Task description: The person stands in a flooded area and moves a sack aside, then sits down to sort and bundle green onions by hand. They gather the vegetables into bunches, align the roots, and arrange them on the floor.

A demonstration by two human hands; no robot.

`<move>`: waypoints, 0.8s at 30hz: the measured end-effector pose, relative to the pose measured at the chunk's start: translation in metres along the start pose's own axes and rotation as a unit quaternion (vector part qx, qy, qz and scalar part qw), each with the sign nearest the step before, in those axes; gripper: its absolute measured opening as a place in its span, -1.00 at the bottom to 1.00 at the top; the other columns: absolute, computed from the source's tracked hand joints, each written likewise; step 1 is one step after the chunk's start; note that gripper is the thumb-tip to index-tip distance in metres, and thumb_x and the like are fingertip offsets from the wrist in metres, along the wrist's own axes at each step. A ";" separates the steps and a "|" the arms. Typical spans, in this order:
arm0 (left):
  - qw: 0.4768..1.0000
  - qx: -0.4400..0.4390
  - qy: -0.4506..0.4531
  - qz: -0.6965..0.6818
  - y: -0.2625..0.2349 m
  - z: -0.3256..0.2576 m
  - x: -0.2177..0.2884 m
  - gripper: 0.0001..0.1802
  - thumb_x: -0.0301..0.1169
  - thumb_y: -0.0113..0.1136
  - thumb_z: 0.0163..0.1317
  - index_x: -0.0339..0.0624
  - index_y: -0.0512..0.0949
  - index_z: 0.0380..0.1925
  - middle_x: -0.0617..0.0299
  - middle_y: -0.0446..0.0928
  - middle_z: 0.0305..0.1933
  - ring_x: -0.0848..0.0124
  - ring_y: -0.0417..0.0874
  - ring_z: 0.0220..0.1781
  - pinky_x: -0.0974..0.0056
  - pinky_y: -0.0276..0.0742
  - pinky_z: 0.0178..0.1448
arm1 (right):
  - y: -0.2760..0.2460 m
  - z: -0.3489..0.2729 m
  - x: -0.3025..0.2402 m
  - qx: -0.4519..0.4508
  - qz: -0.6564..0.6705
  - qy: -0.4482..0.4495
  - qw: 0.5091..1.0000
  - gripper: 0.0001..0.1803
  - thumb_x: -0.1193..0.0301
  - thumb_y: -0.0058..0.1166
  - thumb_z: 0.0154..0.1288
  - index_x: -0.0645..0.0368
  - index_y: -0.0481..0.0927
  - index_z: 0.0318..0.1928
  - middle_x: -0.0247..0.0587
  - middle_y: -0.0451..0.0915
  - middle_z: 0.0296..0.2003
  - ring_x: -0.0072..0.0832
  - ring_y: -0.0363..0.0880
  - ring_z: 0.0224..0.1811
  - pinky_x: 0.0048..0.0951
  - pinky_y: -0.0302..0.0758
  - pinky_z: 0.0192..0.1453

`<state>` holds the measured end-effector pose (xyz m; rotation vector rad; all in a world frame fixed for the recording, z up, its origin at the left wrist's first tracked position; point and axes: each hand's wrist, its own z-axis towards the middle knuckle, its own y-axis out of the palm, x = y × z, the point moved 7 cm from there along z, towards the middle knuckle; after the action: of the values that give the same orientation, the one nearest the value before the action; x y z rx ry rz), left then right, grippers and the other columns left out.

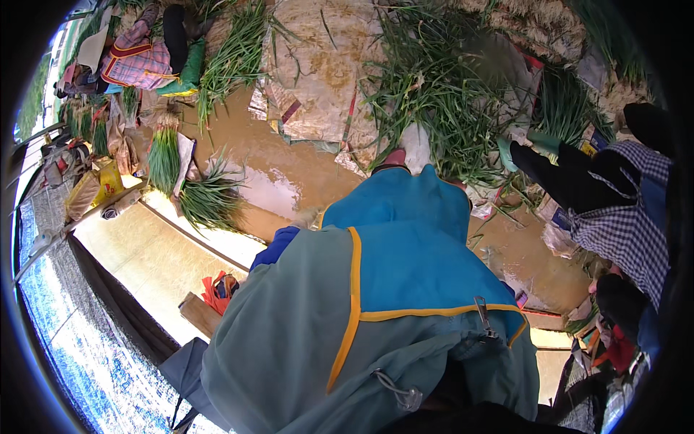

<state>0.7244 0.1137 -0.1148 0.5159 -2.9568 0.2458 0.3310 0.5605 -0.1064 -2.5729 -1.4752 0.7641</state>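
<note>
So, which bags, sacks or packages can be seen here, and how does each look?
Large sack: top centre, spread flat on muddy ground, beige and stained.
Yellow bag: left edge, crumpled, with dark print.
Small packet: right, beside the green onions, yellow and blue.

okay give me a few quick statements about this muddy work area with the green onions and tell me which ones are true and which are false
1. The ground is wet and muddy brown. True.
2. Bundles of green onions lie beside the puddle. True.
3. The wearer's apron is red. False: it is blue and grey-green with orange trim.
4. Both of the wearer's hands are plainly holding onions. False: neither hand is in view.
5. A person in a checked garment is at the right. True.
6. The green onions are stacked on a table. False: they lie on the ground and on sacks.
</note>
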 end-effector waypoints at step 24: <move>0.941 0.104 0.053 -0.317 0.156 -0.007 0.024 -0.59 -0.15 -0.14 0.33 -0.16 0.50 0.00 0.11 0.63 -0.07 0.23 0.63 -0.05 0.06 0.47 -0.02 | -0.208 0.011 0.014 -0.081 -0.310 0.034 0.947 -0.55 0.10 -0.14 0.38 0.21 0.63 -0.34 -0.25 0.54 -0.59 -0.45 0.46 -0.66 -0.38 0.42 -0.55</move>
<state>0.6488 0.2520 -0.1254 1.3845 -2.4992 0.4866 0.1682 0.6812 -0.0579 -1.9840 -2.2197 0.4720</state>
